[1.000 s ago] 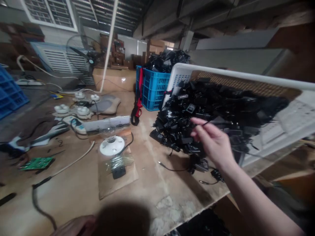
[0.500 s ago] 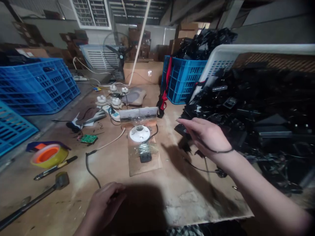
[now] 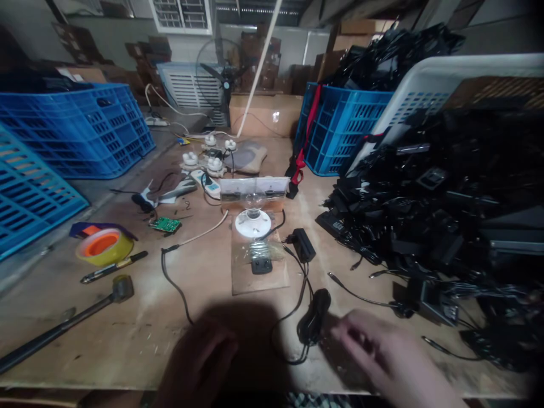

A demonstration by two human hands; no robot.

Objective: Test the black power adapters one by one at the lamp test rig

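My right hand [image 3: 382,357] lies low on the wooden table [image 3: 127,317] near its front edge. Its fingers are spread and blurred, and point at a coiled black cable [image 3: 314,323] just left of them. That cable runs up to a black power adapter [image 3: 304,245] lying beside a white lamp holder with a bulb [image 3: 253,224]. My left hand [image 3: 199,362] is at the bottom centre, dark in shadow and smeared. It rests on the table with nothing visible in it. A big heap of black adapters [image 3: 446,198] spills out of a tipped white basket [image 3: 425,79] on the right.
Blue crates stand at the left [image 3: 76,130] and at the back [image 3: 340,130]. A yellow tape roll [image 3: 102,246], a pen [image 3: 113,266], a hammer [image 3: 119,289] and a green circuit board [image 3: 165,224] lie on the left. Loose cable ends trail from the heap.
My right hand has come down from the heap to the front edge. A black adapter with its coiled cable now lies on the table. The view has swung left and down.
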